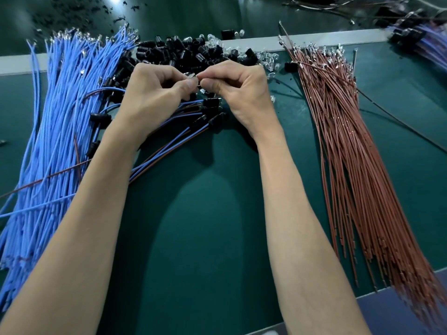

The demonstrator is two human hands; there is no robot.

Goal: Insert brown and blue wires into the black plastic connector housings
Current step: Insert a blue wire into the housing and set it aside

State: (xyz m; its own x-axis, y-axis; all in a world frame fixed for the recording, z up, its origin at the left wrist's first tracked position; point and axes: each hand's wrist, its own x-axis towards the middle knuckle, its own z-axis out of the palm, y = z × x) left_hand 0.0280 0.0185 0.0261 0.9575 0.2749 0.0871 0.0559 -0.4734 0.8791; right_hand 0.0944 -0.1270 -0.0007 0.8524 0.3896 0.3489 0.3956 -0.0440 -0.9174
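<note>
Two hands: left hand [154,93] and right hand [239,93], fingertips meeting over the near edge of the heap, fingers curled.
Grip: each hand pinches one side of a small part [192,78], pale and glinting, clamped between thumb and forefinger tips.
Step in hand: by judgement, fitting or readying one piece ahead of wiring; no wire visibly leaves the pinch.
Black housings [183,54]: loose heap just beyond the knuckles, at the far edge of the green mat [205,226].
Finished assemblies [210,112]: several housings, each with a blue and a brown lead, lying under and just below the hands, leads trailing toward the left forearm.
Blue wires [63,117]: thick bundle left of the left arm, terminal ends at the far side.
Brown wires [350,153]: bundle well right of the right arm, terminals likewise far.
Clear pieces [263,59]: scattered right of the heap.
Next move: likely one hand lets go and draws a single wire, terminal first, aligned to a housing cavity.
Hidden: the fingers cover most of the part, so its identity is unclear; whether the left palm holds a housing cannot be told.
Blurred or cut off: far bundle [416,37] is smeared; wire tails leave the frame at both lower corners.
</note>
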